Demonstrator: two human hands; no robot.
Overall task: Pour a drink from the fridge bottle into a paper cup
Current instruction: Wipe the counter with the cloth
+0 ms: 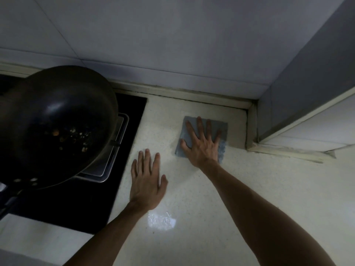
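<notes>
- No readable text, label, brand or number anywhere.
- Unmarked: wok (57,121) at 9 o'clock, hob (132,112) beneath, grey cloth (179,152) near centre, countertop (211,208) at 5 o'clock.

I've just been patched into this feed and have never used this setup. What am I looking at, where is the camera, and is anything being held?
There is no machine here. This is one picture from a camera worn on a person's head, looking down at their two bare hands. The right hand presses flat, fingers spread, on a blue-grey cloth lying on the pale countertop. The left hand is open and flat beside it, holding nothing; whether it touches the counter is unclear. At left, a dark wok with food scraps in it sits on a black hob. Nothing to pour from or into is in view.
</notes>
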